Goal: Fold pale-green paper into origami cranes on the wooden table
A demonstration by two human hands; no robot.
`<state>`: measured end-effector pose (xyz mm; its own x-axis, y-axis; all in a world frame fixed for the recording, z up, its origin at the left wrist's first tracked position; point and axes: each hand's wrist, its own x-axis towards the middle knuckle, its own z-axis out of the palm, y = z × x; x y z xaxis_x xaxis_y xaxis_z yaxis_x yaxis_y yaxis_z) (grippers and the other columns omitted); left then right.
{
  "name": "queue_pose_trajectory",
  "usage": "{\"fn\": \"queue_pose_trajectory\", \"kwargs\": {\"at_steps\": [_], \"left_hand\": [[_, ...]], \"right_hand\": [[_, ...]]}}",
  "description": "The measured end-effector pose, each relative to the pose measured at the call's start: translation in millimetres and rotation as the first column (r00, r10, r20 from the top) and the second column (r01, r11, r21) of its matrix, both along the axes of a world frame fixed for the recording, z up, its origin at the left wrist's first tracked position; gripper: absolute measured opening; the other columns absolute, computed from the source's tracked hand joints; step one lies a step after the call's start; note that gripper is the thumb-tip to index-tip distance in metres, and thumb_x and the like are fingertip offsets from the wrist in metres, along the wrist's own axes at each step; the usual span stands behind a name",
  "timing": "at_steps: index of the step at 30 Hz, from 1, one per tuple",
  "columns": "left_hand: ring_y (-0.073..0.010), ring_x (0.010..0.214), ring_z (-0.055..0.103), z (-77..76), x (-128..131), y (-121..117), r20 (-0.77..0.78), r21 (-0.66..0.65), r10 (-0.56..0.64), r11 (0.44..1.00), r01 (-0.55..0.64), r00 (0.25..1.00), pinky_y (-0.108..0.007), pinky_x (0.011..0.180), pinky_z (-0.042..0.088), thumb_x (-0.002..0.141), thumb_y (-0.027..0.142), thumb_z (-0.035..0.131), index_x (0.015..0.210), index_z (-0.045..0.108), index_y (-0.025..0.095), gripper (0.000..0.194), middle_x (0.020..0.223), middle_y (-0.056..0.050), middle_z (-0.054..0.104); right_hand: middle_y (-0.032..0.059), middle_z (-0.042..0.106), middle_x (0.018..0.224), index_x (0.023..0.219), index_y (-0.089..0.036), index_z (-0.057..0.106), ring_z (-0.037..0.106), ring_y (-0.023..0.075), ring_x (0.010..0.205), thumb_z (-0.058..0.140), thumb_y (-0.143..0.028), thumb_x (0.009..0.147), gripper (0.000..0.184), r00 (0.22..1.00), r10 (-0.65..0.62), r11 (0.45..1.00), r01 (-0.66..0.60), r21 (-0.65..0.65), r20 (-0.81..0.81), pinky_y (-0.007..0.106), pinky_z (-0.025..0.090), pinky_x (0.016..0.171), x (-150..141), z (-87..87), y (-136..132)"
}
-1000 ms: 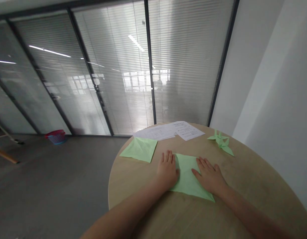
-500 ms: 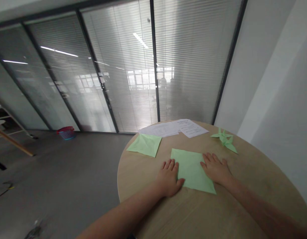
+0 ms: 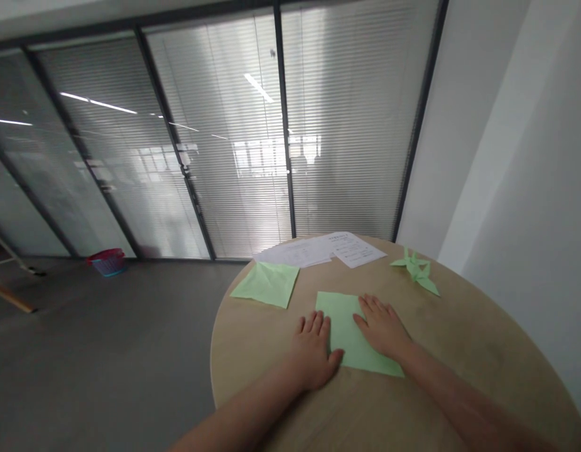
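Plainly seen from above, looking forward and down at a round, pale wooden table (image 3: pixel 252 351). Resting palm down with the left hand (image 3: pixel 313 355) along the left edge of a flat green sheet (image 3: pixel 344 329), fingers slightly apart and pointing away, thumb spread wide toward the sheet's near edge. Resting palm down with the right hand (image 3: pixel 383 326) on the right part of the same sheet, fingers a little apart, thumb stretched inward over the green surface. Touching with both hands, open and flat, rather than gripping. Lying between and partly under the hands, at the middle of the visible tabletop, with the near right corner poking out below the right wrist. Hiding, beneath the hands, parts of the sheet's left and right edges.

Farther off to the left, placed well apart from the hands, see a second green sheet (image 3: pixel 267 284), marked by faint creases. Beyond, near the table's far edge, see overlapping white papers (image 3: pixel 299 252), including a printed page (image 3: pixel 358 251). Toward the far right, notice a folded green paper shape (image 3: pixel 418 270) with several pointed ends. On the grey floor to the left, find a red and blue basket (image 3: pixel 107 262). Behind everything, facing a dark-framed glass partition (image 3: pixel 347 125) with blinds, beside a white wall (image 3: pixel 544 251). Printed on the white pages in dark lines, too small to read.
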<state>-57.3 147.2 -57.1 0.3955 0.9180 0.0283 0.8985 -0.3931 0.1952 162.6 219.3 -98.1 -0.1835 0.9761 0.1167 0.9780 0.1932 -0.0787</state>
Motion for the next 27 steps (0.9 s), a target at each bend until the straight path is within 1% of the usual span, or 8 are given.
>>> {"fn": "queue_pose_trajectory", "kwargs": {"at_steps": [4,6,8,12,15,17,20,27], "left_hand": [[-0.0376,0.145,0.033,16.3,7.7,8.2,-0.046,-0.005,0.007,1.000,-0.007,0.999,-0.060,0.118,0.022,0.094,0.056,0.032,0.149,0.043,0.009,0.073,0.155,-0.022,0.039],[-0.0389,0.129,0.052,25.6,16.8,22.3,-0.083,0.009,0.041,0.999,-0.040,0.996,-0.059,0.109,0.035,0.095,0.048,0.035,0.130,0.062,0.009,0.060,0.136,-0.024,0.059],[-0.0367,0.122,0.057,29.5,25.8,40.4,-0.073,0.060,0.078,0.995,-0.074,0.994,-0.055,0.105,0.041,0.094,0.035,0.035,0.118,0.067,0.008,0.048,0.125,-0.024,0.065],[-0.0320,0.143,0.038,13.0,31.5,68.6,0.032,0.118,-0.014,0.993,0.010,0.999,-0.048,0.120,0.027,0.094,0.030,0.037,0.141,0.052,0.010,0.054,0.153,-0.019,0.045],[-0.0314,0.148,0.029,-5.7,26.3,74.0,0.087,0.087,-0.019,0.996,0.011,0.996,-0.050,0.123,0.019,0.097,0.041,0.032,0.151,0.041,0.011,0.062,0.158,-0.017,0.037],[-0.0314,0.150,0.024,-11.9,22.9,73.4,0.091,0.073,0.002,0.997,-0.009,0.996,-0.052,0.124,0.016,0.097,0.045,0.029,0.153,0.038,0.012,0.066,0.160,-0.017,0.033],[-0.0314,0.152,0.020,-10.8,20.5,72.5,0.072,0.052,0.039,0.998,-0.042,0.997,-0.053,0.124,0.013,0.096,0.051,0.027,0.154,0.034,0.012,0.071,0.162,-0.017,0.029],[-0.0316,0.153,0.017,-5.3,17.6,78.4,0.050,0.024,0.098,0.995,-0.099,0.994,-0.054,0.124,0.010,0.093,0.061,0.026,0.156,0.029,0.012,0.080,0.163,-0.015,0.026]], "right_hand": [[0.0165,0.033,0.160,0.154,-0.010,0.035,0.029,0.0339,0.148,0.031,-0.041,0.101,0.061,0.997,-0.060,0.998,0.059,0.026,0.043,0.058,0.019,0.117,25.2,-7.8,9.5],[0.0171,0.036,0.158,0.152,-0.009,0.039,0.031,0.0352,0.146,0.033,-0.040,0.100,0.060,0.997,-0.052,0.997,0.050,0.055,0.049,0.060,0.019,0.117,27.0,-7.4,11.5],[0.0175,0.040,0.156,0.149,-0.008,0.045,0.032,0.0364,0.145,0.035,-0.039,0.100,0.059,0.997,-0.033,0.994,0.026,0.109,0.063,0.061,0.019,0.116,25.2,-3.4,12.5],[0.0168,0.042,0.155,0.146,-0.008,0.050,0.034,0.0362,0.145,0.037,-0.020,0.095,0.054,0.996,-0.009,0.980,-0.010,0.199,0.092,0.059,0.022,0.118,18.0,3.9,11.8],[0.0131,0.043,0.154,0.148,-0.009,0.047,0.040,0.0279,0.143,0.028,-0.009,0.092,0.059,0.998,0.049,0.989,-0.053,0.139,0.028,0.046,0.033,0.117,7.5,-5.2,3.0],[0.0118,0.042,0.155,0.150,-0.011,0.045,0.040,0.0282,0.143,0.030,-0.024,0.098,0.056,0.993,0.107,0.990,-0.102,0.100,-0.042,0.044,0.036,0.117,0.3,-17.5,-7.4],[0.0098,0.036,0.157,0.150,-0.016,0.046,0.034,0.0347,0.146,0.036,-0.047,0.098,0.061,0.983,0.159,0.986,-0.153,0.070,-0.087,0.056,0.031,0.118,0.3,-34.4,-21.3],[0.0074,0.039,0.155,0.146,-0.025,0.052,0.037,0.0388,0.144,0.042,-0.055,0.093,0.061,0.982,0.141,0.990,-0.137,0.035,-0.124,0.065,0.031,0.115,57.1,-42.7,-31.4]]}}
